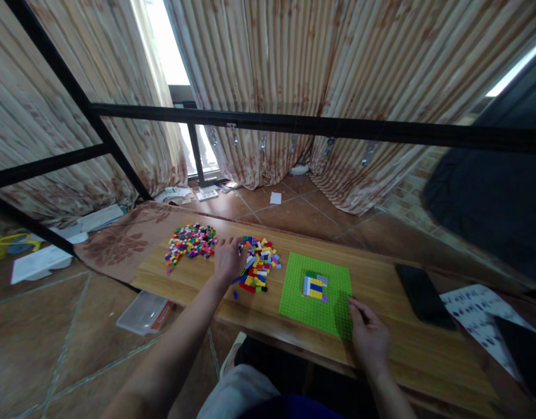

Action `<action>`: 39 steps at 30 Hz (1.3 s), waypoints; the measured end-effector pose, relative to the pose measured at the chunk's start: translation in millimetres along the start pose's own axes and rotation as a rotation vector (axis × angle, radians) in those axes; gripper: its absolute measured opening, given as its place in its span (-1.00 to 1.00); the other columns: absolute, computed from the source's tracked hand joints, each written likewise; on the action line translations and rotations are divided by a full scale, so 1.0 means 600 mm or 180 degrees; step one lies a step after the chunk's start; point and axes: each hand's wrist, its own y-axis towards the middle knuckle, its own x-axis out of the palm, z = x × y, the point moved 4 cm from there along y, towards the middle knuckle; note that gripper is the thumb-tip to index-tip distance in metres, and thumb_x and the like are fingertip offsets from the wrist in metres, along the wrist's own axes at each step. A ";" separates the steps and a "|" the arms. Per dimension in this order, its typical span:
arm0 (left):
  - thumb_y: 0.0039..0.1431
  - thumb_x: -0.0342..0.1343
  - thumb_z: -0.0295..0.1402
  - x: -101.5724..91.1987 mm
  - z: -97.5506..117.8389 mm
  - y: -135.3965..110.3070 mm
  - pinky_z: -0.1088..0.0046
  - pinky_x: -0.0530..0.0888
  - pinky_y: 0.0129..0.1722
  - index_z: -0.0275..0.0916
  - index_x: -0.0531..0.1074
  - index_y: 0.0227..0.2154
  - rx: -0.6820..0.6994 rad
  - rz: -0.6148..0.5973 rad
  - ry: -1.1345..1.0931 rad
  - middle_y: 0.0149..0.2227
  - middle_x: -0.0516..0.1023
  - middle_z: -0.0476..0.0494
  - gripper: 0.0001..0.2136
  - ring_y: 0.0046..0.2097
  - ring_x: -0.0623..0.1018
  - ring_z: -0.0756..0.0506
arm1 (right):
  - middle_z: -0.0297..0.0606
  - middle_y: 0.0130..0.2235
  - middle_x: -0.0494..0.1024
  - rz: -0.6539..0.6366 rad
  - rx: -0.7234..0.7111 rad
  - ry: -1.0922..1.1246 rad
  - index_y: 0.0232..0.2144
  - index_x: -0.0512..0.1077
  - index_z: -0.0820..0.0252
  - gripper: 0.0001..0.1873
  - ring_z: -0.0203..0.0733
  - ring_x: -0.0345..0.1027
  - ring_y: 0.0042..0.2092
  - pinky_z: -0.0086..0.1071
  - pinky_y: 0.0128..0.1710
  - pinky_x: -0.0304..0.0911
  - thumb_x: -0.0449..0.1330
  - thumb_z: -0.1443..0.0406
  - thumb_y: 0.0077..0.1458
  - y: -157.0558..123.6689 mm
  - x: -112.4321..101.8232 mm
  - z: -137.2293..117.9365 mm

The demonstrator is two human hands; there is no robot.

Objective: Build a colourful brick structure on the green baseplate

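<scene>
Between two heaps of toy bricks, my left hand (228,261) has its fingers bent down beside the heap of larger bricks (259,262). Its fingertips are partly hidden, and I cannot make out what they hold, if anything. Left of it lies a heap of tiny coloured pieces (191,240). At the right edge of a green studded baseplate (296,302) is my right hand (370,336), thumb and finger drawn together in a pinch; whatever is in it is too small to tell. A small block of blue, yellow, white and grey bricks (315,286) sits on the baseplate.
The bricks lie on a long wooden tabletop (383,291). A black phone-like slab (425,295) and a printed sheet (481,320) are at the right. A black metal rail (272,120) crosses beyond the table. On the floor at left stands a clear plastic box (141,313).
</scene>
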 end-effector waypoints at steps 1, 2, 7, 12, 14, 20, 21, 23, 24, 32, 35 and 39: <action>0.16 0.04 -0.33 0.004 0.002 0.014 0.22 0.30 0.04 -0.25 0.41 0.01 0.0015 -0.0151 0.0074 -0.09 0.54 -0.25 -0.65 -0.02 0.45 -0.25 | -0.07 -0.19 0.60 -0.0009 -0.0015 -0.0032 -0.28 0.55 0.22 -0.54 0.00 0.45 -0.17 -0.16 -0.09 0.29 0.13 -0.02 0.02 -0.001 -0.001 -0.003; 0.15 0.04 -0.34 0.009 0.004 0.026 0.23 0.31 0.02 -0.23 0.41 0.01 0.0025 -0.0281 0.0119 -0.09 0.55 -0.24 -0.65 -0.01 0.45 -0.25 | -0.06 -0.18 0.60 -0.0016 -0.0025 -0.0056 -0.27 0.55 0.21 -0.55 0.01 0.45 -0.16 -0.16 -0.09 0.28 0.13 -0.01 0.02 -0.001 -0.001 -0.006; 0.08 0.07 -0.41 0.033 0.008 0.050 0.26 0.32 -0.09 -0.17 0.47 -0.07 0.0092 -0.0571 0.0129 -0.22 0.60 -0.18 -0.68 -0.05 0.47 -0.25 | -0.06 -0.14 0.59 -0.0043 -0.0017 -0.0016 -0.25 0.54 0.21 -0.57 0.02 0.45 -0.10 -0.15 -0.05 0.27 0.12 0.01 0.03 -0.005 -0.002 -0.017; 0.10 0.06 -0.42 0.033 0.006 0.048 0.24 0.32 -0.05 -0.16 0.48 -0.06 0.0176 -0.0569 0.0065 -0.18 0.60 -0.20 -0.68 -0.05 0.47 -0.24 | -0.05 -0.14 0.59 -0.0070 -0.0073 -0.0004 -0.25 0.54 0.21 -0.57 0.03 0.44 -0.09 -0.14 -0.04 0.27 0.12 0.02 0.04 -0.007 -0.002 -0.019; 0.10 0.07 -0.43 0.023 0.005 0.044 0.26 0.32 -0.02 -0.15 0.48 -0.07 0.0198 -0.0507 -0.0005 -0.15 0.59 -0.19 -0.68 -0.05 0.48 -0.21 | -0.04 -0.14 0.59 -0.0064 -0.0056 0.0001 -0.25 0.54 0.21 -0.58 0.03 0.44 -0.08 -0.13 -0.03 0.27 0.12 0.02 0.03 -0.006 -0.002 -0.018; 0.11 0.08 -0.42 0.001 0.017 -0.007 0.38 0.46 -0.14 -0.21 0.46 -0.10 0.0008 -0.0147 -0.1981 -0.13 0.55 -0.16 -0.72 -0.21 0.54 -0.07 | -0.03 -0.16 0.59 -0.0030 0.0136 0.0120 -0.26 0.54 0.23 -0.57 0.05 0.45 -0.11 -0.11 -0.05 0.27 0.15 0.02 0.00 -0.001 -0.001 -0.014; 0.08 0.11 -0.41 0.003 0.027 -0.024 0.39 0.47 -0.16 -0.23 0.45 -0.08 0.0000 -0.0190 -0.2458 -0.13 0.54 -0.16 -0.70 -0.23 0.54 -0.06 | -0.03 -0.17 0.60 -0.0001 0.0187 0.0157 -0.26 0.53 0.25 -0.56 0.05 0.46 -0.13 -0.10 -0.06 0.28 0.16 0.02 -0.01 -0.001 -0.001 -0.017; 0.06 0.14 -0.41 0.008 0.052 -0.060 0.39 0.49 -0.16 -0.24 0.43 -0.07 -0.0093 -0.0251 -0.3349 -0.09 0.52 -0.17 -0.67 -0.19 0.54 -0.06 | -0.02 -0.18 0.59 0.0030 0.0207 0.0245 -0.25 0.52 0.26 -0.56 0.03 0.46 -0.15 -0.11 -0.08 0.29 0.16 0.02 -0.01 -0.006 0.000 -0.033; 0.05 0.16 -0.40 0.013 0.070 -0.078 0.39 0.49 -0.15 -0.23 0.44 -0.07 -0.0103 -0.0428 -0.3611 -0.10 0.52 -0.15 -0.67 -0.18 0.54 -0.06 | -0.03 -0.18 0.59 0.0004 0.0165 0.0296 -0.24 0.52 0.26 -0.56 0.01 0.45 -0.14 -0.11 -0.07 0.29 0.17 0.03 0.00 -0.010 0.002 -0.046; 0.04 0.21 -0.43 0.034 0.197 -0.153 0.34 0.49 -0.08 -0.24 0.47 -0.08 -0.0049 -0.1290 -0.4461 -0.14 0.55 -0.15 -0.67 -0.15 0.54 -0.07 | -0.20 -0.09 0.51 -0.1357 -0.0577 0.0546 -0.03 0.44 0.07 -0.64 -0.18 0.40 -0.15 -0.26 -0.10 0.31 0.14 0.14 0.14 -0.071 0.034 -0.178; 0.05 0.20 -0.45 0.044 0.222 -0.158 0.32 0.49 -0.05 -0.23 0.47 -0.08 0.0082 -0.1497 -0.4584 -0.12 0.55 -0.16 -0.68 -0.14 0.54 -0.08 | -0.21 -0.07 0.49 -0.1422 -0.0629 0.0670 -0.04 0.45 0.05 -0.67 -0.17 0.38 -0.11 -0.25 -0.08 0.30 0.14 0.17 0.14 -0.074 0.032 -0.183; 0.04 0.18 -0.48 0.057 0.245 -0.165 0.31 0.49 -0.05 -0.23 0.45 -0.07 0.0070 -0.1707 -0.4665 -0.09 0.54 -0.17 -0.66 -0.15 0.56 -0.06 | -0.22 -0.12 0.51 -0.1317 -0.0492 0.0802 -0.11 0.50 0.06 -0.71 -0.16 0.39 -0.13 -0.24 -0.09 0.31 0.18 0.18 0.11 -0.072 0.027 -0.165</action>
